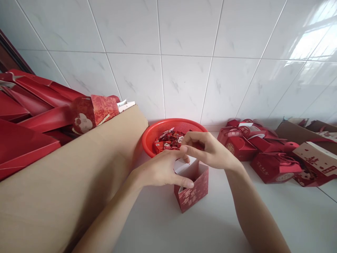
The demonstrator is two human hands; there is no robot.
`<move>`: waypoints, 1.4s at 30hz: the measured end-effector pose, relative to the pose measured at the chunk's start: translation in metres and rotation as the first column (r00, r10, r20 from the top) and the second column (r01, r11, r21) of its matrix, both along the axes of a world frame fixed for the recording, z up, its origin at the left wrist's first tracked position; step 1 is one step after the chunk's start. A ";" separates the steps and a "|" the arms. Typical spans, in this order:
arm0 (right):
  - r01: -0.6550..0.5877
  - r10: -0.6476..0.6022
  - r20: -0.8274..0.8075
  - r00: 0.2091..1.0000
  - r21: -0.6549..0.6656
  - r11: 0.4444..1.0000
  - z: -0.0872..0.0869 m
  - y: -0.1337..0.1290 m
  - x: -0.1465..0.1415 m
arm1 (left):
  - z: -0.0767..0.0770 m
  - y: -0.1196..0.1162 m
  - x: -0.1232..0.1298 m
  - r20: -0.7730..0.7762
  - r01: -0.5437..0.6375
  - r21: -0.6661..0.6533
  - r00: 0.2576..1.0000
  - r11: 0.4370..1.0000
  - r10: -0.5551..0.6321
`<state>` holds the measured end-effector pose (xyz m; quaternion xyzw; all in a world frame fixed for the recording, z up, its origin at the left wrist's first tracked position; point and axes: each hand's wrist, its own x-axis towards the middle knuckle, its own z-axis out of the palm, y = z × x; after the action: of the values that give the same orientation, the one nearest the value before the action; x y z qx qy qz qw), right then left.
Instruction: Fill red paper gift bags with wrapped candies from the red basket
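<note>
An open-topped red paper box (194, 189) with pale lettering stands upright on the white surface in front of me. My left hand (163, 169) is at its left and top edge, thumb over the near rim and fingers at the back flap. Behind the box's top, my right hand (207, 151) is bent, its thumb and fingers drawn together near my left fingertips; what it holds, if anything, is hidden. Just behind both hands sits a red plastic basket (147, 140) with small red wrapped packets (168, 142), partly covered by my hands.
A large cardboard box (105, 161) filled with red folded boxes (39, 116) takes up the left. On the right stand several closed red boxes (273, 167) beside another cardboard box (292, 131). A tiled wall (184, 80) rises behind.
</note>
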<state>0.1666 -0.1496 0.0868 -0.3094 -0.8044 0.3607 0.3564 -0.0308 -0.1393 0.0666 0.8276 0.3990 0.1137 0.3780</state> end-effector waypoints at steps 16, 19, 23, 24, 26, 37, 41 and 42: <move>-0.042 0.038 0.091 0.995 0.036 0.998 0.010 -0.004 0.024 | -0.001 0.000 -0.001 -0.005 0.007 0.029 1.000 1.000 -0.007; 0.070 -0.082 0.123 0.989 0.095 0.993 0.013 -0.007 0.033 | 0.001 -0.003 0.000 -0.002 0.029 0.049 1.000 0.998 -0.029; 0.094 -0.119 0.266 0.957 0.104 0.990 0.012 -0.008 0.048 | 0.005 -0.010 0.005 0.016 0.129 0.100 0.991 0.987 -0.131; 0.096 -0.122 0.319 0.940 0.097 0.991 0.010 -0.008 0.052 | 0.006 -0.012 0.006 0.019 0.156 0.113 0.987 0.981 -0.159; 0.097 -0.112 0.405 0.908 0.058 0.994 0.006 -0.011 0.057 | 0.007 -0.014 0.009 0.024 0.199 0.138 0.979 0.970 -0.204; 0.177 -0.160 0.108 0.981 -0.175 0.969 -0.060 -0.029 0.059 | 0.000 -0.001 0.004 -0.022 0.195 0.319 0.980 0.927 -0.199; 0.266 -0.272 -0.008 0.962 -0.174 0.948 -0.083 -0.034 0.047 | -0.003 0.002 0.003 0.000 0.201 0.326 0.977 0.924 -0.213; 0.289 -0.298 -0.032 0.954 -0.167 0.943 -0.087 -0.036 0.045 | -0.003 0.003 0.002 0.011 0.198 0.316 0.977 0.928 -0.212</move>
<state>0.2112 -0.1854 -0.0005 -0.4431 -0.7073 0.3759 0.4026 -0.0291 -0.1367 0.0641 0.9114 0.2788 0.1539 0.2606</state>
